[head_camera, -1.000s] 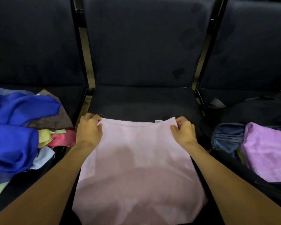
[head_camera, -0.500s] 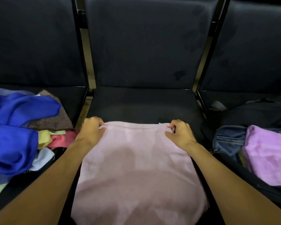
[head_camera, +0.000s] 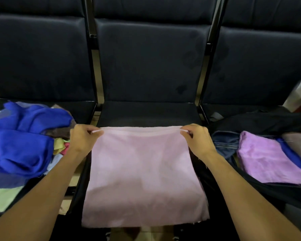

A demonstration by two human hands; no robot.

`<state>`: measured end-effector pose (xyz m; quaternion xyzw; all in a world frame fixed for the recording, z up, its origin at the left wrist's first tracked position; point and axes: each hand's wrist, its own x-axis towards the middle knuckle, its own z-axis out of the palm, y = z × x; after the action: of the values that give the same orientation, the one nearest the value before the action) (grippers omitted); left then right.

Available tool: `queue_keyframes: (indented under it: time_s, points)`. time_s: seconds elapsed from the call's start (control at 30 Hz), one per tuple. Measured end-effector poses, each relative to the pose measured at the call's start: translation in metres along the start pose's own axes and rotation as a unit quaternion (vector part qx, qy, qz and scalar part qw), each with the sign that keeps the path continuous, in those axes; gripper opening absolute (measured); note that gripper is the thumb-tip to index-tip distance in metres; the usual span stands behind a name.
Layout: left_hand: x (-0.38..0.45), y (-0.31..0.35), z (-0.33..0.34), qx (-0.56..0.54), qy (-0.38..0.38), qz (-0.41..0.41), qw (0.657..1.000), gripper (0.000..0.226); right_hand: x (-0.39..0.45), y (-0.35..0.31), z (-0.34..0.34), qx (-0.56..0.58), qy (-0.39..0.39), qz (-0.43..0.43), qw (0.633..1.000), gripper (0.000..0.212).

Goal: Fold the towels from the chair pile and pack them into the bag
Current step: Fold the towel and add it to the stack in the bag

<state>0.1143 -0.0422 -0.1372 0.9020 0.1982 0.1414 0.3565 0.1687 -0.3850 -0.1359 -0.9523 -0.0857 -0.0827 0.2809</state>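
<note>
A pale pink towel (head_camera: 141,173) lies spread over the middle chair seat (head_camera: 146,113), its near edge hanging past the seat front. My left hand (head_camera: 81,139) pinches its far left corner and my right hand (head_camera: 197,139) pinches its far right corner, lifting the far edge taut between them. The pile of towels (head_camera: 23,146), mostly blue with yellow, red and green ones, sits on the left chair. On the right chair an open dark bag (head_camera: 261,124) holds a folded purple towel (head_camera: 264,159).
Three dark padded chairs stand side by side with metal frame bars (head_camera: 96,66) between them. A blue-grey cloth (head_camera: 224,143) lies at the bag's left edge. The floor (head_camera: 127,233) shows below the towel's hanging edge.
Both hands have changed from pressing the far corners on the seat to pinching them, and the far edge is now raised and stretched. The view has tilted up slightly.
</note>
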Motion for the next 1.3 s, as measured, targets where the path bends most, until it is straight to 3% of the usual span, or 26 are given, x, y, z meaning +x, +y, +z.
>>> queue_keyframes:
  time_s: [0.23,0.43,0.73,0.87,0.97,1.03,1.1,1.13,1.2,1.3]
  points:
    - [-0.037,0.021,-0.039,-0.051,0.069,0.011,0.996,0.015,-0.035,-0.002,-0.040,0.094,0.043,0.039,0.994,0.012]
    - [-0.065,0.020,-0.057,0.025,0.077,0.062,0.995,0.011,-0.060,-0.014,-0.067,0.193,0.092,0.090,0.973,0.011]
    - [-0.105,0.034,-0.081,-0.017,0.106,0.060,0.992,0.006,-0.103,-0.021,-0.092,0.149,0.070,0.092,0.982,0.018]
    - [-0.117,0.038,-0.089,-0.027,0.115,0.116,0.986,0.010,-0.113,-0.020,-0.100,0.128,0.070,0.073,0.987,0.009]
    - [-0.124,0.039,-0.090,0.018,0.126,0.161,0.979,0.021,-0.118,-0.019,-0.102,0.090,0.079,0.041,0.992,0.020]
    - [-0.132,0.044,-0.089,0.009,0.127,0.152,0.980,0.013,-0.122,-0.017,-0.102,0.059,0.069,0.028,0.995,0.015]
    - [-0.136,0.045,-0.089,-0.033,0.074,0.097,0.992,0.009,-0.127,-0.013,-0.101,0.093,0.010,0.067,0.993,0.012]
    - [-0.136,0.042,-0.087,-0.057,0.028,0.062,0.996,0.008,-0.129,-0.012,-0.100,0.156,-0.031,0.103,0.982,0.020]
    - [-0.135,0.037,-0.089,-0.114,-0.060,-0.002,0.992,0.009,-0.132,-0.013,-0.100,0.337,-0.094,0.179,0.920,0.033]
    - [-0.135,0.038,-0.098,-0.303,-0.157,-0.131,0.931,0.015,-0.137,-0.022,-0.110,0.495,-0.141,0.220,0.829,0.036]
